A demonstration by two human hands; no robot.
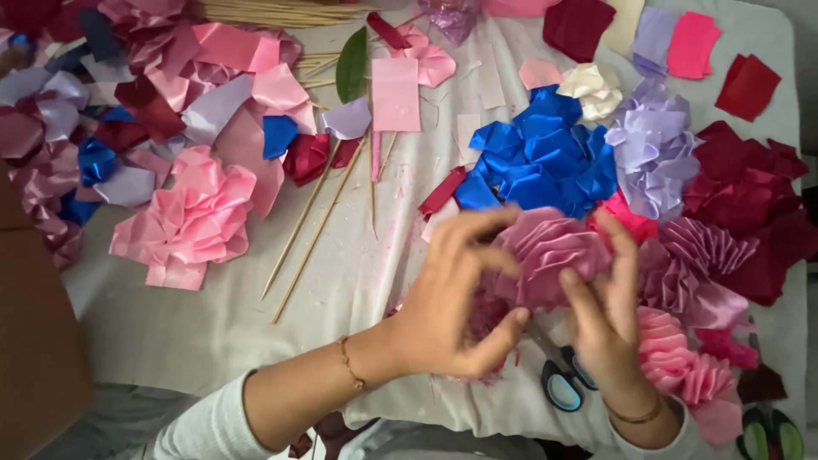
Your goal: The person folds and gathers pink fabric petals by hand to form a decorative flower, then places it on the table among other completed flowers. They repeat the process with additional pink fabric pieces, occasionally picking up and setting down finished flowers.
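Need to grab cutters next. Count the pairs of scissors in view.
2. Blue-handled scissors lie on the cloth just below the hands, partly covered by the right hand. Green-handled scissors sit at the bottom right corner. More may hide under the ribbon pieces.

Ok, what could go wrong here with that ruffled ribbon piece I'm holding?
The mauve ribbon rosette, pinched between the left hand and right hand, could unfold if the grip loosens. The scissors lie just beneath the wrists, so a hand might catch them. The wooden skewers nearby could roll.
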